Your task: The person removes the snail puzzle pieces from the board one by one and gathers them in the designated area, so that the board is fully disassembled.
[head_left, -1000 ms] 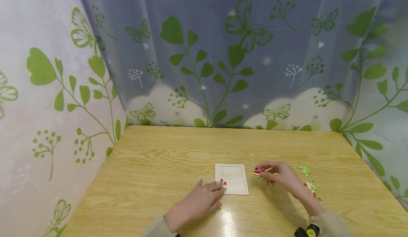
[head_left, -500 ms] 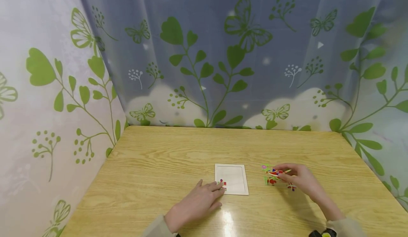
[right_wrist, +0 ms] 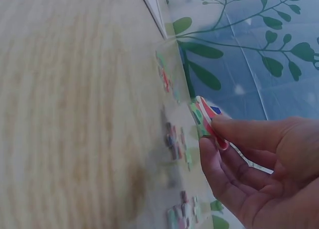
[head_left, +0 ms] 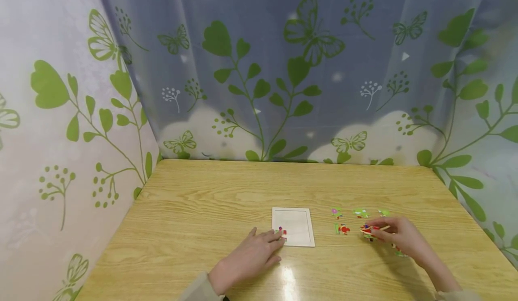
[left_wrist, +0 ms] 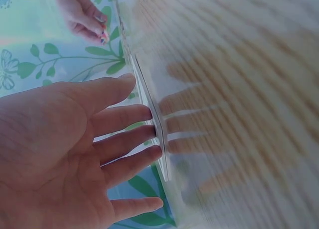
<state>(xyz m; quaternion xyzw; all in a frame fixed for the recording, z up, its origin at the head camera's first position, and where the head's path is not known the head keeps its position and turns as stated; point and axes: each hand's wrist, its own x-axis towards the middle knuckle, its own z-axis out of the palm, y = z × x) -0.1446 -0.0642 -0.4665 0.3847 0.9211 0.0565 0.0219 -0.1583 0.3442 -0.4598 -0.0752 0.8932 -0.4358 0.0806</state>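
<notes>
My left hand (head_left: 255, 258) lies with straight fingers on the lower left of a white puzzle frame (head_left: 300, 222). In the left wrist view its fingertips (left_wrist: 149, 132) touch the frame's edge. Partly covered by these fingers, a small bit of jigsaw with red and purple print (head_left: 284, 233) sits in that corner. My right hand (head_left: 404, 238) pinches a colourful jigsaw piece (right_wrist: 214, 127) between thumb and fingers, held above the table; whether it is one piece or two stacked, I cannot tell.
Several loose jigsaw pieces lie right of the frame, among them a pink-and-green piece (head_left: 336, 212), a red-and-green piece (head_left: 343, 229) and a green-and-white piece (head_left: 360, 212). The wooden table (head_left: 210, 202) ends at a patterned curtain (head_left: 259, 89).
My right hand has moved right, away from the frame, over the loose pieces, still pinching the jigsaw piece. My left hand has stayed on the frame.
</notes>
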